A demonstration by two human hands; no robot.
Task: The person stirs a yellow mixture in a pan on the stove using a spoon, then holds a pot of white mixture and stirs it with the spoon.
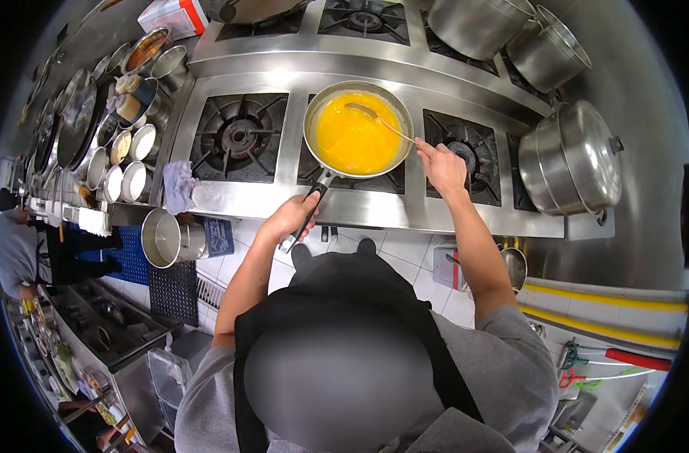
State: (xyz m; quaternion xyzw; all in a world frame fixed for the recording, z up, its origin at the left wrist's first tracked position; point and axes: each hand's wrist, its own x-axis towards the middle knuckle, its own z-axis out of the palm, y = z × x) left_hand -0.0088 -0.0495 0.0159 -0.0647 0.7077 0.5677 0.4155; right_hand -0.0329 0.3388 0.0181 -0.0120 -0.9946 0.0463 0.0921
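Observation:
A frying pan (311,143) stands on the middle front burner, with a layer of yellow liquid that looks like beaten egg (352,143) spread over its base. My left hand (290,217) is wrapped round the pan's black handle (314,205). In my right hand (441,166) is the thin handle of a metal spoon (389,128), held from the right side across the pan's rim. The spoon's bowl rests in the yellow liquid near the upper middle of the pan. Whether the bowl touches the pan's base I cannot tell.
Gas burners (240,136) flank the pan. A big lidded steel pot (571,158) stands at the right, and stockpots (480,26) sit behind. A crumpled cloth (180,186) lies at the stove's left corner, beside containers of white powder (143,141). Another person (20,249) stands far left.

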